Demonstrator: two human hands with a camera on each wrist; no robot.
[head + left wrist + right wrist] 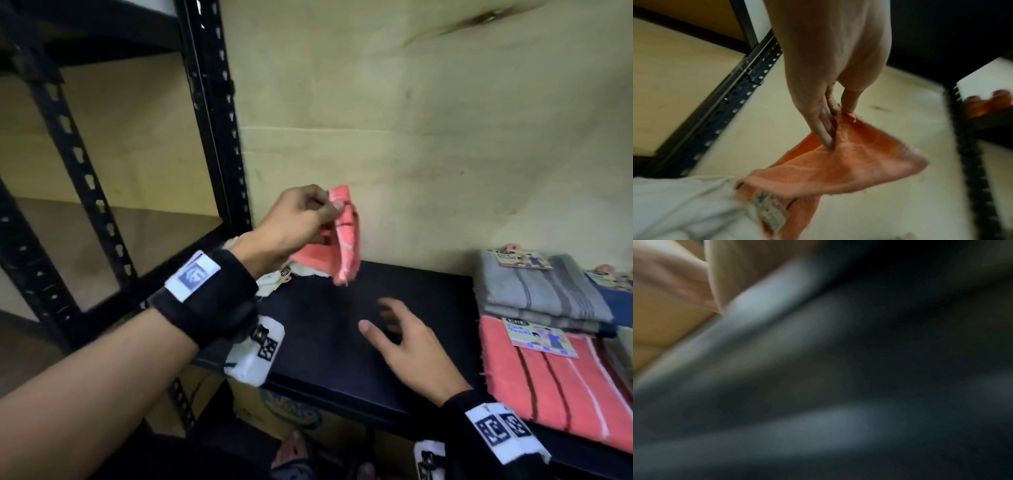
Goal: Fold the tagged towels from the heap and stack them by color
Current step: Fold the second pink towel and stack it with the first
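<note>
while the pink towel hangs, the fold has yet to start

as i read it, this is the pick-up step: my left hand pinches a corner of the pink towel between thumb and fingers and holds it clear above the shelf, with the heap of pale towels just beneath it. its tag dangles at the low end in the left wrist view. my right hand hovers over the bare shelf, fingers spread wide, holding nothing; its wrist view is too blurred to add anything. next, i judge, the right hand must catch a second corner so the towel can be spread flat. room is tight: the post stands left, the wall behind, and the pink stack and grey stack lie right.
</note>
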